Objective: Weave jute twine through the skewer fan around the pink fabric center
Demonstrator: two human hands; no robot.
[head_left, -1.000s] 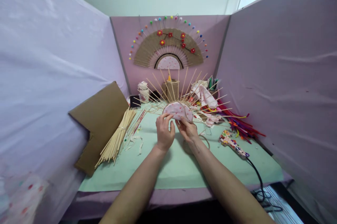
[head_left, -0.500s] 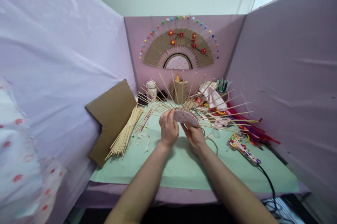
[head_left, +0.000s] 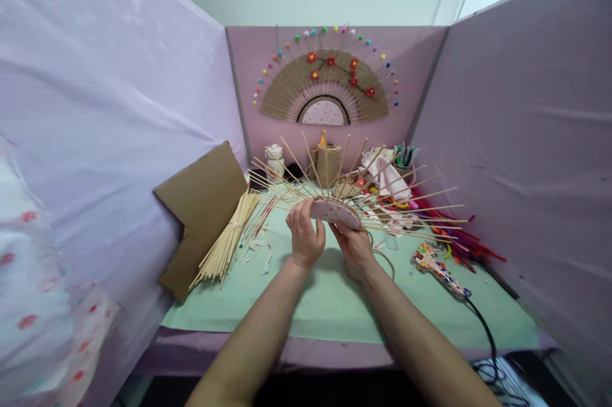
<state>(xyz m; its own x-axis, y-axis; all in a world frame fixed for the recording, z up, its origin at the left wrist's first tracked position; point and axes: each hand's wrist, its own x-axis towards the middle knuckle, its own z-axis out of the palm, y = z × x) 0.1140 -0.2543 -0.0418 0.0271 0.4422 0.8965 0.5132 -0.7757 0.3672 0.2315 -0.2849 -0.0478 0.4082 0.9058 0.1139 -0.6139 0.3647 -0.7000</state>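
A fan frame of thin wooden sticks spreading from a half-round base (head_left: 335, 212) is held above the table. The base is covered in pale pink fabric with red spots. My left hand (head_left: 305, 235) is at the base's left end, fingers curled at its edge and the thumb lifted off the fabric. My right hand (head_left: 354, 246) grips the lower right edge from below, thumb near the front; its other fingers are partly hidden. A length of twine (head_left: 386, 260) loops down beside my right wrist.
A stick bundle (head_left: 228, 238) and brown cardboard (head_left: 205, 203) lie left. At the back stand twine spools (head_left: 329, 164) and a white bottle (head_left: 275, 161). Right are a patterned glue gun (head_left: 440, 270) with black cord and pipe cleaners (head_left: 463, 244). A finished fan (head_left: 287, 91) hangs behind.
My left thumb has come away from the fabric front and now sits lower, apart from the fingers. The fan frame has turned slightly. My right hand keeps its grip.
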